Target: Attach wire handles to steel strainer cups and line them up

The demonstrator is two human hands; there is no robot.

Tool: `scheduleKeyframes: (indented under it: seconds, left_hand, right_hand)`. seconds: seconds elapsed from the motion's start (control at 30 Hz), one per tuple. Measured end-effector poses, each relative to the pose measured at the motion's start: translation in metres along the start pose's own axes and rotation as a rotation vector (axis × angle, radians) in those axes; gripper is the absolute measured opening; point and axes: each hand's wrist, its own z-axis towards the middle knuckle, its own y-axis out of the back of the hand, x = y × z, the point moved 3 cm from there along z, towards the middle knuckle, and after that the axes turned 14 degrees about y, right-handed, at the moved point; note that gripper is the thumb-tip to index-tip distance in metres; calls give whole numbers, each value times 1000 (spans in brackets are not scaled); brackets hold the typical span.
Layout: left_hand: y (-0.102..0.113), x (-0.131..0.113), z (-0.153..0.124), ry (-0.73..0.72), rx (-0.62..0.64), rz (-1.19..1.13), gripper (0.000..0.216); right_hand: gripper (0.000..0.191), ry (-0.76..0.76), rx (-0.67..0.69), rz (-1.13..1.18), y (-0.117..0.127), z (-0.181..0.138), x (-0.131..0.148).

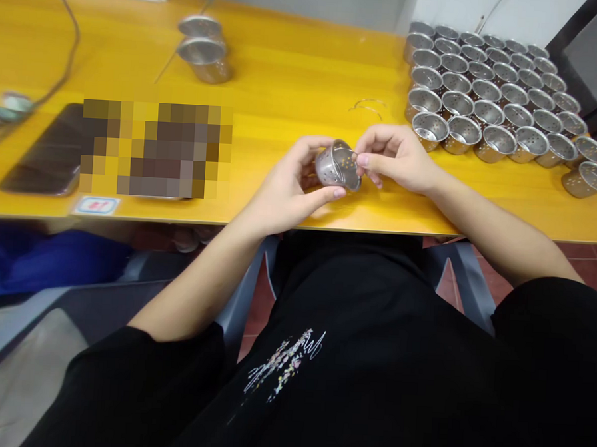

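My left hand (296, 183) is wrapped round a small perforated metal strainer cup (330, 168), which is tilted with its mouth toward my right hand. At the cup's rim, my right hand (394, 158) pinches a thin wire handle (355, 157); whether the wire is hooked into the rim I cannot tell. Just beyond my hands, a couple of loose curved wires (369, 107) lie on the yellow table (296, 83).
Rows of similar cups (486, 113) stand at the right, with one cup (587, 180) apart near the front. Two more cups (204, 58) stand back left. A dark phone (45, 150), a small label (96, 205) and a cable (67, 58) lie left. Another area is pixelated.
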Motion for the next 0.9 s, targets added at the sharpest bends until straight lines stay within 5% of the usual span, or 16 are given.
scheduleKeyframes:
  seconds: [0.33,0.43,0.57,0.73,0.9]
  left_hand:
    - [0,0,-4,10,11,4,107]
    - [5,2,-8,37,-19,23,109]
    - [9,4,-11,64,-23,42,102]
    - [9,6,-10,38,-29,37,89]
    - [9,7,-10,32,-18,37,86]
  right_hand:
    - [66,40,49,-84,6,0,2]
    - [55,45,104,-264,22,-1,34]
    - [23,-71,113,-639,53,-22,117]
    - [3,-301,-204,-911,101,-89,202]
    - [4,-730,-498,-1106,147,-157,217]
